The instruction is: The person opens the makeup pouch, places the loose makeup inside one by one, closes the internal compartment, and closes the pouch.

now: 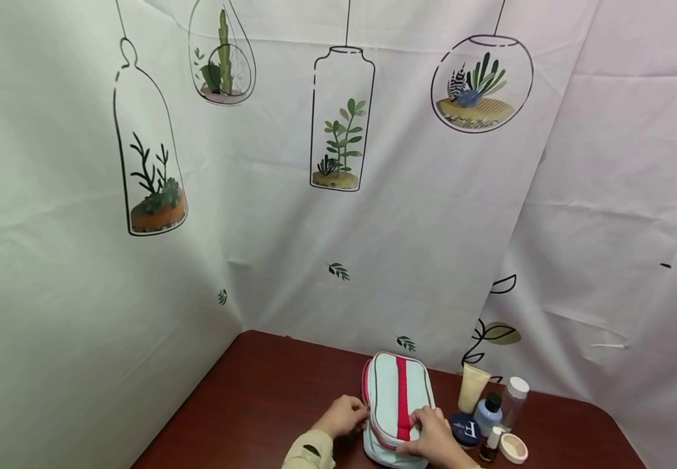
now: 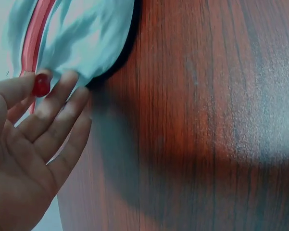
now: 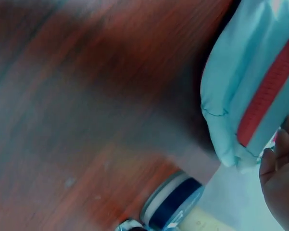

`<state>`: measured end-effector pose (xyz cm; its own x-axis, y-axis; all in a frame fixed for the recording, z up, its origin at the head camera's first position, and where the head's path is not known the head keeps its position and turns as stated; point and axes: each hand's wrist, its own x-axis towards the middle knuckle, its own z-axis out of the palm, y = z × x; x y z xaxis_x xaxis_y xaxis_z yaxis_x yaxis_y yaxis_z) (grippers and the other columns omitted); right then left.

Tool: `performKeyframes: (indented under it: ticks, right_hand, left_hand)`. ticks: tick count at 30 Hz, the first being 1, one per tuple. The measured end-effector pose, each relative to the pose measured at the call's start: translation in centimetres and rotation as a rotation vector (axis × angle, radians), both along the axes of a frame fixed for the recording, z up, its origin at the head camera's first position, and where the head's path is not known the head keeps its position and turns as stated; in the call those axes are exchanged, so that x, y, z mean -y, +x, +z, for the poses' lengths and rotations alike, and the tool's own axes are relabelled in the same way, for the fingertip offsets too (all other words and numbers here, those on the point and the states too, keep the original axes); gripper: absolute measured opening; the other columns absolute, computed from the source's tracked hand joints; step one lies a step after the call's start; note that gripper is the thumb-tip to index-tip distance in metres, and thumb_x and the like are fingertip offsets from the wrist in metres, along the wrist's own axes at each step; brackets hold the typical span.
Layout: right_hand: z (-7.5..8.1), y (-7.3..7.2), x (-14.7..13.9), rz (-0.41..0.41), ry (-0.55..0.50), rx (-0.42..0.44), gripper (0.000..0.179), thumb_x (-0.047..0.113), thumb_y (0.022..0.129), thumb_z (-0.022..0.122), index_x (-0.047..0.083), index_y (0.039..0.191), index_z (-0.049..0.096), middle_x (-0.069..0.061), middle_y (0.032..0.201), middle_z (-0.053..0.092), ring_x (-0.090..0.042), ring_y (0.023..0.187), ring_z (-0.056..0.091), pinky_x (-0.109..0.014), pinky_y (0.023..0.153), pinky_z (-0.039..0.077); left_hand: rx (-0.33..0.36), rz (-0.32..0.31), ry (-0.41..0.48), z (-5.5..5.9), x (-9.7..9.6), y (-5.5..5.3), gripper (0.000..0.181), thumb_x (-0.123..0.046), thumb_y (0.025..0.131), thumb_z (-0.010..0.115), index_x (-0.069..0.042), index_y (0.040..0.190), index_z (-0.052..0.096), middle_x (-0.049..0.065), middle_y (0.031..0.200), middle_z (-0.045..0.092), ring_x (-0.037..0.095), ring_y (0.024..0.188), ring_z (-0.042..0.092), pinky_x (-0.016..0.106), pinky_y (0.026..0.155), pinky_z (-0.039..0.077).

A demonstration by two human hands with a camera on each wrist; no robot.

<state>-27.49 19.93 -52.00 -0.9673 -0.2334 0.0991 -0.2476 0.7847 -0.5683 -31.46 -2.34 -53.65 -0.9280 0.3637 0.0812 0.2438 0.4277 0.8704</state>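
Left grip (image 1: 344, 417) pinching red zipper pull (image 2: 41, 85), pouch (image 1: 386, 391) sitting on desk (image 1: 291, 371); right grip (image 1: 434, 438), thumb and fingers apart, bracing top. Zipping apparently happening; next move calling for steady tugging along zip (image 2: 36, 36).

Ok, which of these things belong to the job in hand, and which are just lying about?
Seemingly part of the job:
Bag, right hand on it
Red zipper pull, pinched by the left hand

Lying about, untouched:
Cream tube
Blue bottle
Clear bottle
Dark-blue jar
Small dark bottle
Round compact
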Motion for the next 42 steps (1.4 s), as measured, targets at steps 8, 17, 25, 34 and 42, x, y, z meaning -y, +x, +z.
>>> performKeyframes:
  ticks: [8,17,25,34,42]
  right_hand:
    - [-0.7,0.3,1.6,0.008,-0.074,-0.151,0.040,0.044,0.061,0.082,0.021,0.079,0.055,0.005,0.102,0.055,-0.020,0.097,0.042,-0.039,0.074,0.030]
    - [-0.3,0.6,1.7,-0.094,-0.230,-0.022,0.036,0.023,0.063,0.084,0.013,0.082,0.055,0.001,0.089,0.054,-0.017,0.083,0.044,-0.034,0.071,0.036]
    - [0.3,0.5,1.8,-0.174,-0.258,-0.030,0.037,0.014,0.061,0.084,0.011,0.074,0.050,0.003,0.070,0.046,-0.012,0.067,0.039,-0.027,0.059,0.033]
    - [0.3,0.3,2.4,-0.226,-0.248,-0.035,0.036,0.014,0.060,0.081,0.011,0.072,0.048,0.003,0.061,0.041,-0.013,0.055,0.037,-0.026,0.050,0.030]
    - [-0.6,0.2,2.8,-0.223,-0.215,-0.023,0.036,0.021,0.062,0.082,0.012,0.074,0.049,0.002,0.060,0.042,-0.014,0.055,0.037,-0.030,0.054,0.028]
  left_hand:
    - [-0.138,0.087,-0.124,0.1,0.1,-0.1,0.013,-0.006,0.085,0.058,-0.003,0.074,0.064,0.002,0.069,0.059,0.012,0.061,0.050,0.029,0.059,0.042]
    - [-0.120,0.084,-0.113,-0.2,0.6,-0.1,0.011,-0.009,0.086,0.059,-0.004,0.079,0.065,0.001,0.070,0.058,0.012,0.064,0.050,0.030,0.060,0.042]
    - [0.032,0.032,0.022,0.9,1.1,0.3,0.017,-0.007,0.090,0.055,0.002,0.079,0.064,0.012,0.066,0.062,0.024,0.059,0.059,0.027,0.051,0.040]
    - [0.203,-0.045,0.039,1.8,1.3,0.7,0.017,-0.009,0.086,0.057,0.000,0.075,0.065,0.012,0.059,0.063,0.016,0.052,0.059,0.029,0.047,0.044]
    - [0.389,-0.278,0.020,1.2,1.6,1.8,0.019,-0.017,0.086,0.060,-0.003,0.084,0.072,0.012,0.067,0.067,0.010,0.056,0.060,0.023,0.047,0.044]
